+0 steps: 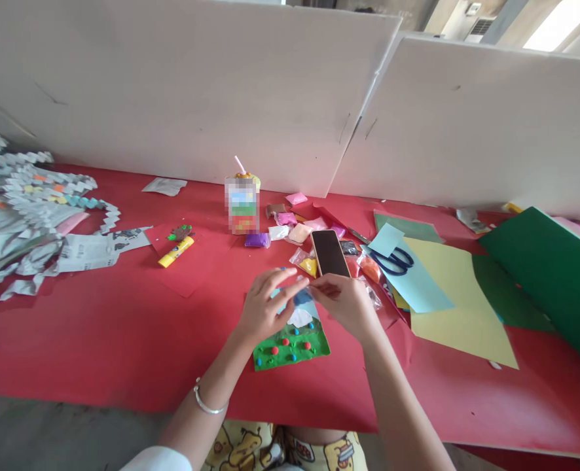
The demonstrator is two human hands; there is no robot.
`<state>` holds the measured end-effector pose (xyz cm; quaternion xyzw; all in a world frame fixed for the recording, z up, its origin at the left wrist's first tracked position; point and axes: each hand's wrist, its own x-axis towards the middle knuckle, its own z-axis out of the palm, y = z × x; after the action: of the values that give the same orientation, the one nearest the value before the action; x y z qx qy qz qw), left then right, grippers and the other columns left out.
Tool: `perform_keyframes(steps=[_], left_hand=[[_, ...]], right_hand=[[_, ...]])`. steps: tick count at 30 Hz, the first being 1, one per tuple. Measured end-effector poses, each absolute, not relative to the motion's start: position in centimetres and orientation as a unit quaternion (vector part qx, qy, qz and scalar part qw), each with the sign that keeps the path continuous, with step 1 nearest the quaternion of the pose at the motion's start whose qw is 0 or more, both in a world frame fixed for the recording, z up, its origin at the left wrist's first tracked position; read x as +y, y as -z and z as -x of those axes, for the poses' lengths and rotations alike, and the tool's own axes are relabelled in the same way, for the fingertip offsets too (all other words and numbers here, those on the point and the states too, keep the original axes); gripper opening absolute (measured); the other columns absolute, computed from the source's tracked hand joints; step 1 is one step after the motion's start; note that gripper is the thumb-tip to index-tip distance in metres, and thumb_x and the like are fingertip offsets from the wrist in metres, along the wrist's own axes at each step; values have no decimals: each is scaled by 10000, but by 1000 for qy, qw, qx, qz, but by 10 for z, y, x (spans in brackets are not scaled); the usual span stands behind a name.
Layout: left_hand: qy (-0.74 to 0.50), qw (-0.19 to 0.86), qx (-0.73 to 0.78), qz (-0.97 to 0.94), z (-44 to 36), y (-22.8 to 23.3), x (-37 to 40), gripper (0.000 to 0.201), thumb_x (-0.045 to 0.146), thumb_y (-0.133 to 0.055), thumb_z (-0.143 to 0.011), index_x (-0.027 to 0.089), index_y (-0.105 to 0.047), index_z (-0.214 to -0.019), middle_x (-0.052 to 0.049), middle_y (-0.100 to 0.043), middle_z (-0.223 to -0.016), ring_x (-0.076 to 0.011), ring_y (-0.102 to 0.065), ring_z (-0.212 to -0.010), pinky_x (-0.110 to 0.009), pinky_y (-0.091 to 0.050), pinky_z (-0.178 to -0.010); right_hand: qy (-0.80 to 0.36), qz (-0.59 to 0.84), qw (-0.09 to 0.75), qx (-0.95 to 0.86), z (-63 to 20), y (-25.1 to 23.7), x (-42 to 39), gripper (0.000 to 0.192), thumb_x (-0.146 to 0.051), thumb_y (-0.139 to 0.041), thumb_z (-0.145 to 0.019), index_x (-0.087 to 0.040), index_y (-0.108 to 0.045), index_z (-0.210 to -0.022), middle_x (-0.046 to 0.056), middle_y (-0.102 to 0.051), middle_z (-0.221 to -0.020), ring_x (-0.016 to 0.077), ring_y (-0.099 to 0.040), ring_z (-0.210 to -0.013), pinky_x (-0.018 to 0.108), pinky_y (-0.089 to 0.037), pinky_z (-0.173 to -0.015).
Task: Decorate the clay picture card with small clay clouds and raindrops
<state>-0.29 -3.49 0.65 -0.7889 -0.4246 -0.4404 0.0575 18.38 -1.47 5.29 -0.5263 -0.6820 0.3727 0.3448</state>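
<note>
Both hands meet just above a small clay picture (292, 343) lying on the red surface (98, 333). Left hand (265, 307) and right hand (346, 302) are partly curled, fingertips pinched together on a tiny pale piece between them; what it is cannot be told. Picture so far: green ground with red and blue dots, a white patch, blue above; upper part hidden by the hands, so remaining work cannot be judged. Just beyond the right hand: phone (330, 253), clay packets (290, 229), scissors (391, 260). Further off to the left: yellow glue stick (175, 252). Carton (242, 204) label is blurred, unreadable.
</note>
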Motion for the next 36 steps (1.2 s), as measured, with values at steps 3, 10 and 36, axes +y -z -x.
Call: perform_keyframes(steps=[3, 10, 36], left_hand=[[418, 149, -414, 795, 2, -8, -35, 209, 183, -572, -869, 230, -669, -1048, -72, -663, -1090, -211, -596, -1045, -360, -472, -957], [414, 198, -508, 729, 1, -5, -27, 80, 238, -640, -853, 183, -679, -810, -91, -661, -968, -229, -606, -969, -349, -489, -834], [424, 106, -493, 752, -6, 5, -27, 122, 193, -569, -898, 204, -691, -900, -70, -651, -968, -178, -641, -909, -308, -540, -815]], right_hand=[[-329, 500, 368, -711, -169, -49, -14, 100, -243, -613, -782, -204, -695, -742, 12, -712, -691, 147, -670, -616, 253, -546, -606], [-235, 512, 490, -665, -147, -18, -10, 96, -224, -585, -811, -202, -609, -721, -7, -634, -685, 114, -611, -576, 229, -524, -559], [-262, 453, 462, -715, -157, -16, -13, 176, -275, -522, -897, -220, -687, -924, 53, -667, -854, 172, -651, -814, 299, -540, -777]])
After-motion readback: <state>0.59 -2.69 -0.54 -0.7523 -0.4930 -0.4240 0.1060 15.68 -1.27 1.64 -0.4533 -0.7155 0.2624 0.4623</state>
